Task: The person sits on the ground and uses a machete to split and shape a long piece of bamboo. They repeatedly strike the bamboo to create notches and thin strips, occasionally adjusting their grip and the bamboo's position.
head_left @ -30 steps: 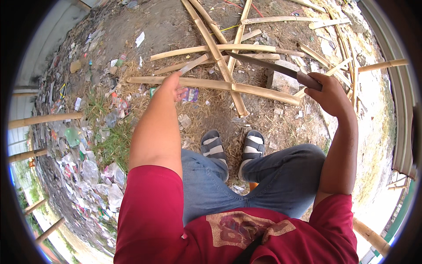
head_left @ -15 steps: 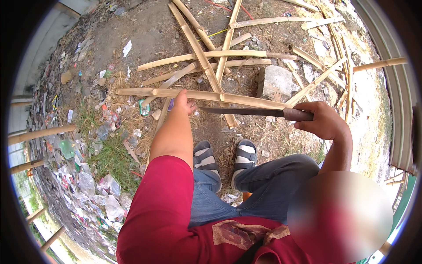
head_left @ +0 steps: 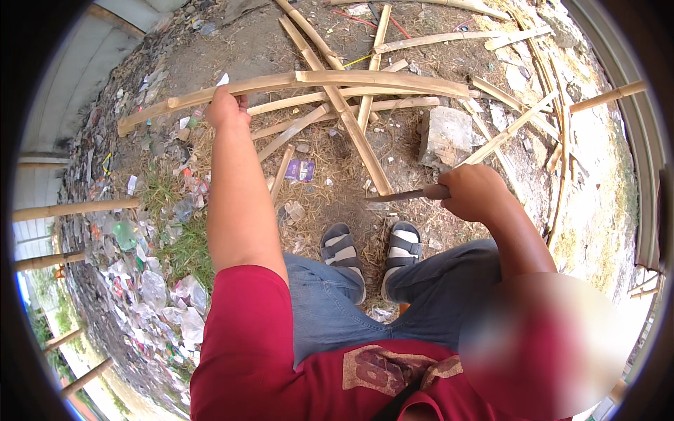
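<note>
My left hand (head_left: pixel 227 109) grips a long split bamboo strip (head_left: pixel 309 79) near its left end. The strip lies crosswise over other bamboo pieces, its right end reaching above the concrete block (head_left: pixel 447 137). In my right hand (head_left: pixel 472 194) is a machete (head_left: pixel 404 196), held by its brown handle with the dark blade pointing left. The blade is apart from the held strip, close to the lower end of a slanting bamboo strip (head_left: pixel 361 147). My fingers wrap the handle; the left fingertips are partly hidden by the strip.
Several loose bamboo strips (head_left: pixel 439 37) lie crossed on the dirt ahead. Litter and plastic bags (head_left: pixel 191 324) cover the ground at left, beside a grass patch (head_left: pixel 193 245). A purple packet (head_left: pixel 300 170) lies before my sandaled feet (head_left: pixel 342 249). Corrugated metal sheeting (head_left: pixel 632 140) edges the right.
My left hand has moved left and farther away, carrying the bamboo strip with it. The machete has come nearer and left, away from the strip, its blade now pointing slightly downward.
</note>
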A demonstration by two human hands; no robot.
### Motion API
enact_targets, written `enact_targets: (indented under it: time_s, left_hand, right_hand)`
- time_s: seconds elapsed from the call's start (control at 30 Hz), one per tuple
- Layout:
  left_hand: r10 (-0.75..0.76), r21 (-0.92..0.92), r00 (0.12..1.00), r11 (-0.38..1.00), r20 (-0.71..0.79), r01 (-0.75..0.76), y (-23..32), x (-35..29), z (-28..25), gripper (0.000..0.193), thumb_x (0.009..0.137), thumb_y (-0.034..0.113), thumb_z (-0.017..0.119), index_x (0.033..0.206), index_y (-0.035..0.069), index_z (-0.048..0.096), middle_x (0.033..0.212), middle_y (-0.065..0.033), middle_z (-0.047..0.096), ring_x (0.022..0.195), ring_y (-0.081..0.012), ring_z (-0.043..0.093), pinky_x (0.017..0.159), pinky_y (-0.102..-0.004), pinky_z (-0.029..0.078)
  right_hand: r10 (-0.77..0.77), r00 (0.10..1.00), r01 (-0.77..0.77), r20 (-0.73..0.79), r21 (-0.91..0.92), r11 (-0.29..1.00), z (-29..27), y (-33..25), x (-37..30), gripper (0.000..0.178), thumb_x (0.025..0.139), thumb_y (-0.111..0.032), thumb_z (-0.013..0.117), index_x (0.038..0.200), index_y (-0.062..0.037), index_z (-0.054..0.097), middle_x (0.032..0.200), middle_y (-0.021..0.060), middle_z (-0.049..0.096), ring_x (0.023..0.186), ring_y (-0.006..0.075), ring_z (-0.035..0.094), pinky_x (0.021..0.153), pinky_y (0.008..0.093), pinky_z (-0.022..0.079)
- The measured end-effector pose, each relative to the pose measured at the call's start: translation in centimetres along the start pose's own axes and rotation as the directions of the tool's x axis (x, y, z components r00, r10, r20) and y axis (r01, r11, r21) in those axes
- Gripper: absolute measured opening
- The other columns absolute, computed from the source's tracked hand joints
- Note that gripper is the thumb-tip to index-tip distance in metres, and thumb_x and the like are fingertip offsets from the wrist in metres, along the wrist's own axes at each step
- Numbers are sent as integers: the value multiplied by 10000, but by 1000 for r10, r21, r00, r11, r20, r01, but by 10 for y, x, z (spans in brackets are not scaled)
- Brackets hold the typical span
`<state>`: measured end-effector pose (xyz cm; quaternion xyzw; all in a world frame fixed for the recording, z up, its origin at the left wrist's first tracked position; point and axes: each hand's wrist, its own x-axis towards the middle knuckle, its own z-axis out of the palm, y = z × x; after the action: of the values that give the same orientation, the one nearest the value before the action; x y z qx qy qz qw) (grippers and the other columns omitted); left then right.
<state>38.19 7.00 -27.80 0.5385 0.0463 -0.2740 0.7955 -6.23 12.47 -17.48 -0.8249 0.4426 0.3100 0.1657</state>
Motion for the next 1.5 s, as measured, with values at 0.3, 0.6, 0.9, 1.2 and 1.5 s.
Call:
enact_targets:
  time_s: [0.3,0.6,0.9,1.2,1.5]
  left_hand:
    - [530,158,842,827,97,-539,161,-132,-33,275,912,42,628,1138,-47,499,1050,-163,616,860,-254,667,679,-382,579]
    - [673,279,694,636,255,-719,75,-185,-77,410,907,147,694,1201,-68,505,1142,-166,578,997,-232,612,891,-346,503]
    - [726,-152,652,685,219,-712,90,-184,-76,659,976,359,601,1415,24,242,1206,-147,506,1075,-243,561,933,-386,478]
    - [810,-23,569,577,141,-816,187,-242,-52,465,1022,469,442,1190,36,457,953,-88,508,829,-194,555,688,-379,476]
    - [766,-237,600,642,231,-729,203,-266,-50,367,1016,447,409,923,93,435,665,-1,345,551,-120,329,542,-294,293]
  right_hand:
    - [193,923,-177,-334,78,981,9,18,2,227,867,-255,659,1002,-76,698,958,151,720,922,351,693,819,460,548]
    - [336,754,-172,-565,324,930,5,33,-6,315,873,-321,680,1091,-94,683,975,166,716,937,370,681,812,478,535]
    - [271,773,247,-574,666,704,5,-49,-22,405,852,-349,702,1143,-68,686,1012,202,710,961,377,679,847,448,518]
    - [143,823,390,-549,731,559,28,-77,-11,462,842,-378,721,1157,-42,681,972,203,711,932,367,688,830,429,516]
    - [202,887,145,-416,666,732,39,-61,12,457,877,-405,678,1137,-28,676,995,225,706,950,385,683,842,449,517]
